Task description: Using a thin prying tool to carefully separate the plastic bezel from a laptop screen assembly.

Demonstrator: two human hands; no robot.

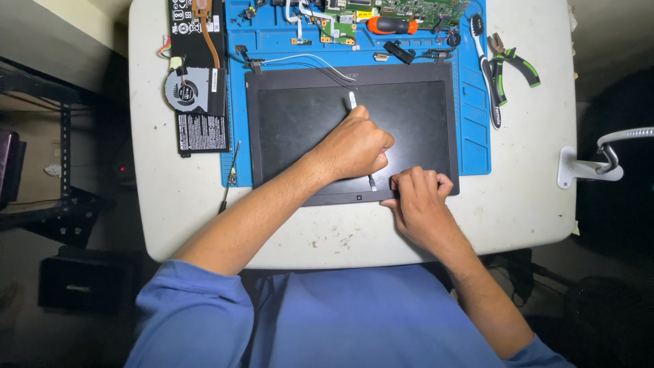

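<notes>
Laptop screen panel [306,129]: dark, flat, centre of frame, lying on blue work mat [477,136], lower edge overhanging onto white table [518,204].

Left hand [354,146]: centre of frame, over the panel, closed in a loose fist around a thin white pry tool [352,100]; upper end of tool projecting above the knuckles, lower tip [372,182] reaching the panel's bottom bezel.

Right hand [419,204]: lower centre-right, fingers curled over the bottom bezel, fingertips [415,178] pressed on the frame just right of the tool tip; nothing gripped.

Cooling fan [185,90] with copper pipe, on black battery pack [199,68]: upper left.

Green circuit board [402,10]: top centre, on the mat.

Orange-handled screwdriver [392,26]: top centre, beside the board.

Black-and-white brush [485,68]: upper right, at mat edge.

Green-handled pliers [514,63]: upper right, on table.

Slim screwdriver [228,177]: left of the panel, at the mat's lower left corner.

White lamp base [579,167]: right edge.
</notes>
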